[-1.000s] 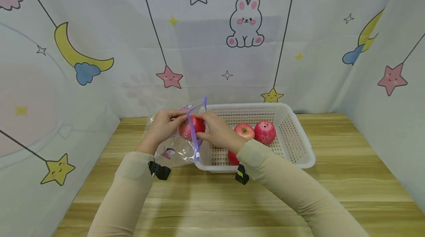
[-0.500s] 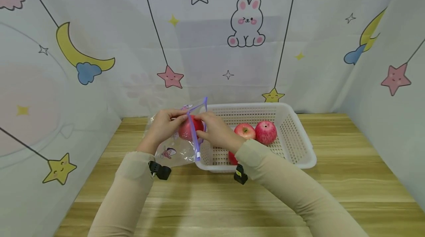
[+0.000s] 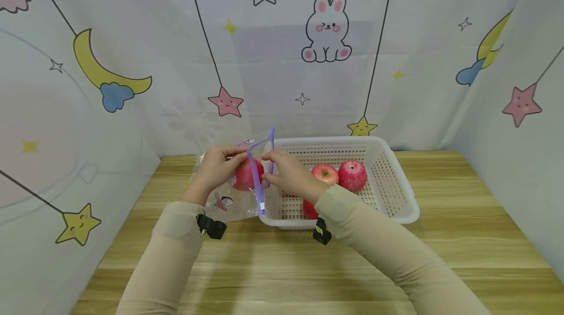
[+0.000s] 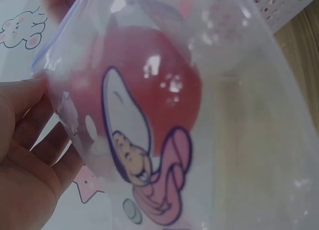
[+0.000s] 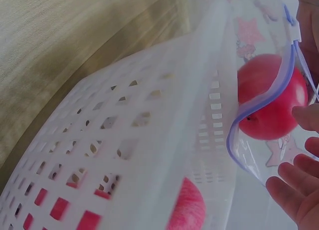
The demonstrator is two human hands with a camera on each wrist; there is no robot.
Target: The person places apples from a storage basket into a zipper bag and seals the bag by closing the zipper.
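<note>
A clear zip bag (image 3: 233, 207) with a purple zip edge and printed cartoon figures is held upright with its mouth spread. My left hand (image 3: 217, 169) pinches the bag's edge between thumb and fingers. Inside the bag is a red apple (image 3: 246, 177), seen through the film in the left wrist view and partly behind the purple edge in the right wrist view. My right hand (image 3: 293, 173) is at the bag's mouth, fingers spread and loosely bent, with a small gap to the apple. In the right wrist view its thumb (image 5: 308, 117) is beside the apple.
A white perforated plastic basket (image 3: 398, 192) stands right of the bag, under my right forearm. In it are a pinkish apple (image 3: 325, 174), a darker red apple (image 3: 352, 176) and another red apple (image 3: 309, 210), partly hidden by the sleeve. A patterned curtain (image 3: 282, 60) hangs behind the wooden table (image 3: 273, 271).
The apple has slipped left and slightly down, deeper into the bag. My right fingers have let go of it and drawn back a little. The left hand keeps its pinch.
</note>
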